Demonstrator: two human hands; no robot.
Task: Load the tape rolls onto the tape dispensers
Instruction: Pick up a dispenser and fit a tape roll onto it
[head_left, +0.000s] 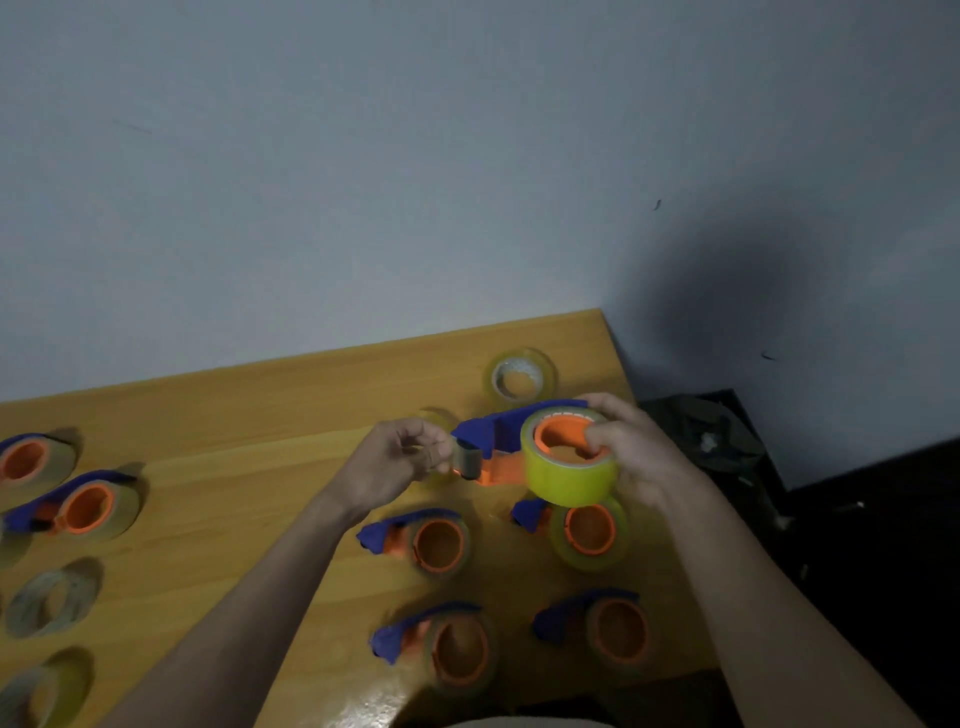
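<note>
**A yellow roll sits on the dispenser we hold above the table**

We look down at a wooden table (260, 415) that stands against a pale wall (363, 156). To the right of the table there is a dark bundle (701, 441) on the floor side; we cannot tell what it is.

Our right hand (639, 457) grasps the yellow tape roll (571, 467), with the thumb inside the orange hub and the fingers curled around the far side. This roll is on the blue and orange tape dispenser (498, 441), which we hold in the air over the far right part of the table. Our left hand (395, 457) pinches the grey front end of the same dispenser with curled fingers.

Under our hands four loaded dispensers lie flat on the table: two in the middle row (415, 540) (587, 530) and two nearer to us (441, 644) (602, 629). Two more loaded dispensers (78, 509) lie at the left edge.

A loose clear roll (519, 376) lies far right, beyond our hands. Other loose rolls (52, 603) lie near left, a little blurred.
</note>
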